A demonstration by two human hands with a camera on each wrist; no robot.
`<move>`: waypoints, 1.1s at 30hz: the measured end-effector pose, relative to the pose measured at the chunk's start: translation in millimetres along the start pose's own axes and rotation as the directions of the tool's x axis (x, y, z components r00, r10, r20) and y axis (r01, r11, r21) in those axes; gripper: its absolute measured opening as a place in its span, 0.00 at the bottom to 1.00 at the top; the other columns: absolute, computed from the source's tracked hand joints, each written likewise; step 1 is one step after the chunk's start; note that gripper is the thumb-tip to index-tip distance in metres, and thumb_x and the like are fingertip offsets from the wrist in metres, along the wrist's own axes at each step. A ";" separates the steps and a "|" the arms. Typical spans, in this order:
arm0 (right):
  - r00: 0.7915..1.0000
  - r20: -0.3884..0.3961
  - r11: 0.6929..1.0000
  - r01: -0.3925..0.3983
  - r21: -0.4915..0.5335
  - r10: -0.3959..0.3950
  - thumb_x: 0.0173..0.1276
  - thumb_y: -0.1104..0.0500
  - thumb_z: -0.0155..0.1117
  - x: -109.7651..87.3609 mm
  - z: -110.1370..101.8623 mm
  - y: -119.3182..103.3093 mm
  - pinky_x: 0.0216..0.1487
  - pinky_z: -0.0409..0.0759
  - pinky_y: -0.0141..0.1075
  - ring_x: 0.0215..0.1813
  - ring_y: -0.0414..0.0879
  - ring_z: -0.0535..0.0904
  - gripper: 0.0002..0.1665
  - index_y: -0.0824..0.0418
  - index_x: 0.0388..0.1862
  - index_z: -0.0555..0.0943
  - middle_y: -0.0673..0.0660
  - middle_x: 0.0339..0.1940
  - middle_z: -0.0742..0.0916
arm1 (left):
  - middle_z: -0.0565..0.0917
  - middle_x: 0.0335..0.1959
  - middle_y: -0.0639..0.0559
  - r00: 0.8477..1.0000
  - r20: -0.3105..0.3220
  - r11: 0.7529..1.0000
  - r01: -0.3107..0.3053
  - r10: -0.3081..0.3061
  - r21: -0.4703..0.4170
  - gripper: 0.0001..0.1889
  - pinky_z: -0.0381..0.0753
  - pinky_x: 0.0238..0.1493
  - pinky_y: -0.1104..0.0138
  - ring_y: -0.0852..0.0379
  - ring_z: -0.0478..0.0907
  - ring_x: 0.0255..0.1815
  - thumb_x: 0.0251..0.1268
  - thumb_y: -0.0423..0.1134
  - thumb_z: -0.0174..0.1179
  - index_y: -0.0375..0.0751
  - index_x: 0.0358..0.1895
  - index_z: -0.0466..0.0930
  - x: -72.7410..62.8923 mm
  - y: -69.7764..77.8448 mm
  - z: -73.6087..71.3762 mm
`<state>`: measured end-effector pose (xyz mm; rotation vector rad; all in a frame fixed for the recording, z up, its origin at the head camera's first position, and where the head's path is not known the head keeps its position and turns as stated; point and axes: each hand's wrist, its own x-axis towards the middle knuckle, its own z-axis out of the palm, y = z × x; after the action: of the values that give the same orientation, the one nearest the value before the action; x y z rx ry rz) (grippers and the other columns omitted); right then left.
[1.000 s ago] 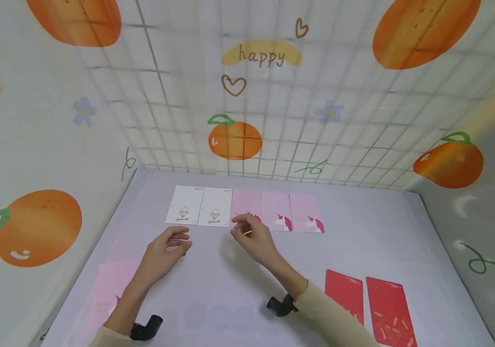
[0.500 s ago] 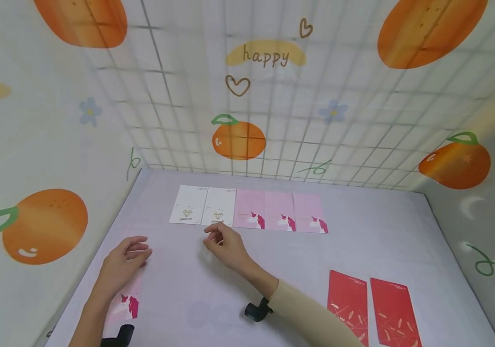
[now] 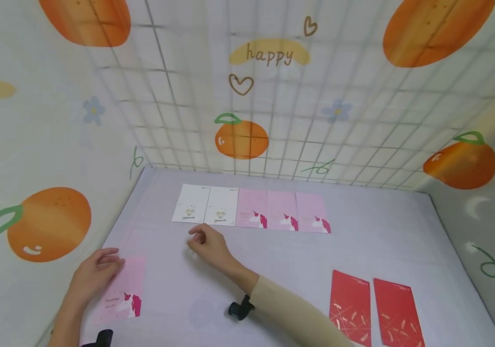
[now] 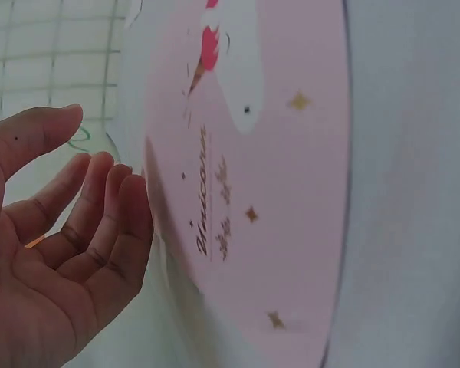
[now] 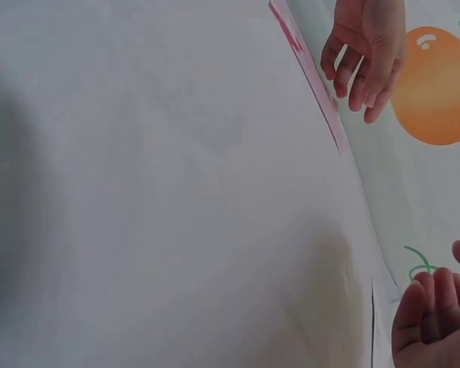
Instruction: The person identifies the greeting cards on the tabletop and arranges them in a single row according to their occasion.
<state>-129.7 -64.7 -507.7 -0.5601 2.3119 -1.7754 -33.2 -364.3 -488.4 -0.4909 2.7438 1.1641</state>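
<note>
both have drifted left: the left hand [image 3: 94, 274], loose and empty, to the lone pink card [image 3: 127, 284] on the table's [image 3: 290, 260] left; the right hand [image 3: 210, 248], empty too, below the white cards [image 3: 223, 200]. seemingly reaching; picking up calls for an edge pinch.

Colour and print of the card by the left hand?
Pink card, white unicorn with dark-pink mane; best in head view.

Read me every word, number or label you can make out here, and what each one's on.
"happy": on the back wall.
"py", cut off at the frame edge: on the left wall.
"Unicorn": on the pink card by the left hand.
Too small or blurred to read: the print beneath "Unicorn", and lettering on the white cards, red cards and far pink cards.
No numbers readable.
</note>
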 end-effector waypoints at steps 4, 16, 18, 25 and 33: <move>0.999 0.023 0.999 -0.035 0.021 0.035 0.66 0.61 0.68 1.7 8.5 -1.5 0.30 0.75 0.27 0.29 0.34 0.76 0.14 0.63 0.49 0.81 0.44 0.29 0.82 | 0.76 0.58 0.28 1.000 0.003 1.000 0.027 -0.027 0.011 0.33 0.72 0.56 0.38 0.29 0.73 0.59 0.72 0.53 0.58 0.31 0.69 0.66 3.2 -4.1 -1.0; 0.986 0.103 0.991 -0.132 0.036 0.128 0.65 0.60 0.70 2.5 40.7 -6.7 0.31 0.75 0.26 0.30 0.33 0.76 0.14 0.59 0.49 0.82 0.41 0.29 0.81 | 0.69 0.59 0.22 0.990 0.072 0.987 0.115 -0.124 0.111 0.40 0.73 0.54 0.37 0.26 0.68 0.57 0.63 0.48 0.68 0.27 0.70 0.60 12.3 -19.8 -5.5; 0.984 0.121 0.990 -0.138 0.039 0.132 0.65 0.59 0.70 2.7 46.5 -8.7 0.32 0.75 0.26 0.30 0.33 0.75 0.15 0.59 0.50 0.82 0.41 0.29 0.81 | 0.69 0.59 0.22 0.989 0.070 0.986 0.120 -0.128 0.118 0.40 0.74 0.54 0.38 0.26 0.68 0.57 0.62 0.47 0.68 0.27 0.69 0.61 12.2 -21.4 -5.5; 0.977 0.158 0.989 -0.149 0.022 0.144 0.64 0.58 0.71 -0.6 58.5 -11.4 0.34 0.76 0.26 0.32 0.33 0.75 0.15 0.57 0.50 0.81 0.41 0.29 0.81 | 0.71 0.56 0.21 0.993 0.065 0.986 0.088 -0.098 0.145 0.36 0.75 0.53 0.38 0.26 0.71 0.55 0.62 0.44 0.69 0.24 0.65 0.64 10.4 -20.6 -6.2; 0.971 0.192 0.989 -0.141 -0.037 0.146 0.65 0.59 0.71 2.6 67.1 -9.1 0.35 0.76 0.25 0.33 0.32 0.75 0.18 0.58 0.53 0.80 0.41 0.30 0.81 | 0.70 0.55 0.21 0.993 0.054 0.987 0.094 -0.101 0.130 0.35 0.76 0.52 0.39 0.26 0.70 0.55 0.63 0.42 0.69 0.24 0.63 0.62 8.6 -16.5 -5.3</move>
<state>-106.3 -127.6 -517.2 -0.5293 2.1833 -1.5576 -35.6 -381.0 -498.0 -0.5576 2.6874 0.9585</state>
